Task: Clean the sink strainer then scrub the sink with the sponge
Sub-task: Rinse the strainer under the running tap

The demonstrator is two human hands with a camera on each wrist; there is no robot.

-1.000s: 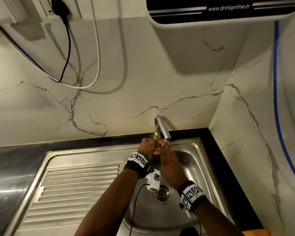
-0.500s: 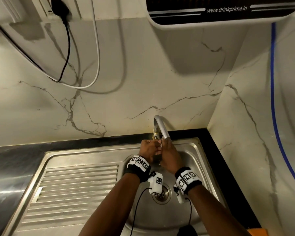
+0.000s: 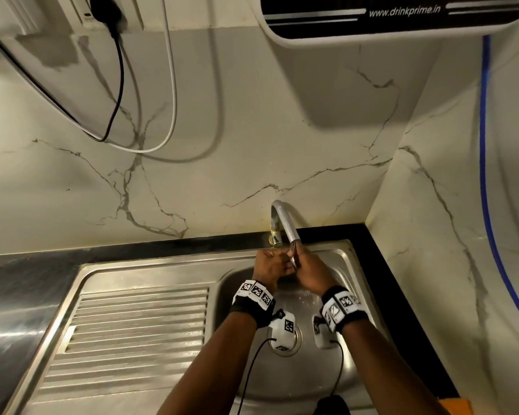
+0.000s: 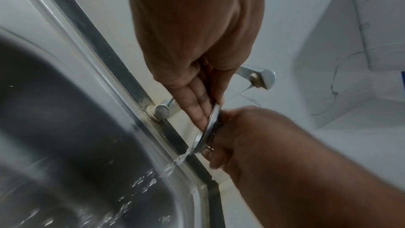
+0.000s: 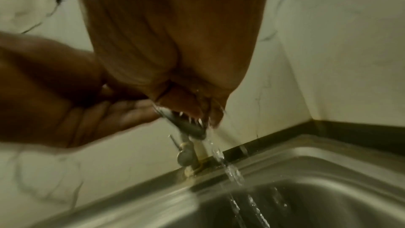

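Both my hands are up under the tap (image 3: 285, 223), where water runs down into the steel sink (image 3: 297, 375). Between them stands the sink strainer (image 3: 294, 259), a round metal disc held on edge. My left hand (image 3: 271, 265) pinches it, fingers (image 4: 197, 110) flat on one face and the thumb at its rim. My right hand (image 3: 310, 271) curls its fingers over the other face. The left wrist view has the strainer (image 4: 210, 127) edge-on with water running off its lower rim. Beneath my right hand (image 5: 192, 110), the strainer (image 5: 186, 126) drips.
The open drain hole (image 3: 295, 339) lies below my wrists. A ribbed drainboard (image 3: 132, 339) spreads to the left. A marble wall corner closes in on the right. A water purifier (image 3: 402, 19) and hanging cables (image 3: 171, 85) are above. An orange object (image 3: 454, 407) shows at the bottom right.
My right hand, flat with straight fingers a second ago, has curled round the strainer. Both wrists have moved up closer to the tap.
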